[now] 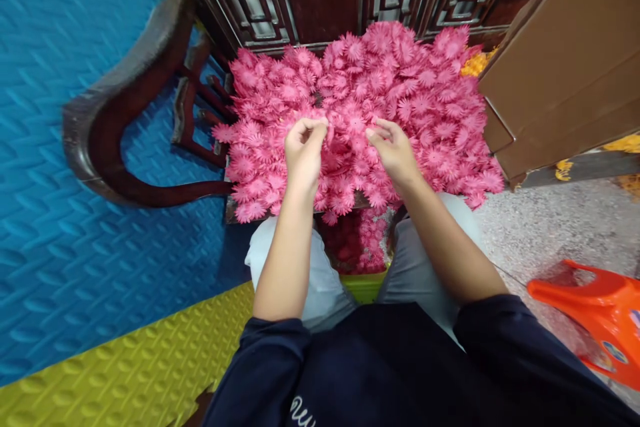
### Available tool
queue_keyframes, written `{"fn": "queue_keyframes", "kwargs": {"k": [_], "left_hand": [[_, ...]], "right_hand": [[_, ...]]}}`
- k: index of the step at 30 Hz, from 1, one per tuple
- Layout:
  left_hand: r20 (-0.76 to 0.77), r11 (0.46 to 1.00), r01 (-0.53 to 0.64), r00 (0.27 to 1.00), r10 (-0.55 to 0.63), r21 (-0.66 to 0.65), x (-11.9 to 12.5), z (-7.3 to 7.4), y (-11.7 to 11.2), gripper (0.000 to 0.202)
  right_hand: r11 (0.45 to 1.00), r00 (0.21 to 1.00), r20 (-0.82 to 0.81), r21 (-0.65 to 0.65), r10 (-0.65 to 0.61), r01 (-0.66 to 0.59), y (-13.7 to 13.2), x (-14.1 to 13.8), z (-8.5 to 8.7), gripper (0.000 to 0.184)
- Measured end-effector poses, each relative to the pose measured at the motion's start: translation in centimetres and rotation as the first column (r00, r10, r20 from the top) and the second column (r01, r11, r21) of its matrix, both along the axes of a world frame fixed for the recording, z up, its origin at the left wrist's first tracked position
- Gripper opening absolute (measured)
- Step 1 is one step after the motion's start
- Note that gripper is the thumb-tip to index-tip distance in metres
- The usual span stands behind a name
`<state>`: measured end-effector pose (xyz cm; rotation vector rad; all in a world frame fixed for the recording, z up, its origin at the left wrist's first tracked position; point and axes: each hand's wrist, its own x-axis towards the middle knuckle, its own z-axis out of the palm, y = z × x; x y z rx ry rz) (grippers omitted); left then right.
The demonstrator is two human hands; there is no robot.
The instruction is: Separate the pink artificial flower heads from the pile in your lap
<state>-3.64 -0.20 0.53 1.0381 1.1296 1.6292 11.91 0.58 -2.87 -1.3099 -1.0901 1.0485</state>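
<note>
Hands pinching pink flowers (360, 100), left grip (305, 147) narrow, right grip (393, 147) seemingly narrow, cardboard box (565, 67) beside, chair (135, 120) left.

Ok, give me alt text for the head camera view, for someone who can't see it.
Two bare hands, left hand and right hand, pinch at a big heap of pink paper flowers piled on a dark wooden chair. A cardboard box stands to the right, blue floor mats to the left.

A dark wooden chair seat (231, 212) carries a heaped pile of pink flowers (400, 87).
</note>
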Motion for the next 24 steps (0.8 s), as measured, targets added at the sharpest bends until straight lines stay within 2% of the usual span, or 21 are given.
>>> {"fn": "queue_keyframes", "kwargs": {"k": [3, 6, 13, 17, 24], "left_hand": [[0.013, 0.997, 0.070, 0.997, -0.070, -0.015, 0.8, 0.0, -0.3, 0.028], [0.063, 0.989, 0.142, 0.988, -0.139, -0.046, 1.1, -0.2, -0.4, 0.023], [0.282, 0.931, 0.346, 0.910, -0.303, -0.117, 1.9, -0.5, -0.3, 0.035], [0.310, 0.904, 0.400, 0.888, -0.340, -0.154, 2.2, -0.3, -0.3, 0.037], [0.283, 0.887, 0.457, 0.862, -0.420, -0.075, 1.9, -0.3, -0.3, 0.037]], "right_hand": [[0.984, 0.993, 0.015, 0.136, 0.118, -0.119, -1.2, -1.3, 1.3, 0.043], [0.966, 0.981, 0.000, 0.177, 0.192, -0.189, -2.0, -1.6, 2.6, 0.039], [0.964, 0.978, -0.027, 0.179, 0.205, -0.197, -2.4, -1.3, 3.5, 0.035], [0.974, 0.987, -0.030, 0.169, 0.160, -0.153, -2.4, -0.7, 4.0, 0.034], [0.971, 0.977, -0.074, 0.147, 0.200, -0.187, -2.6, -0.1, 4.6, 0.033]]}}
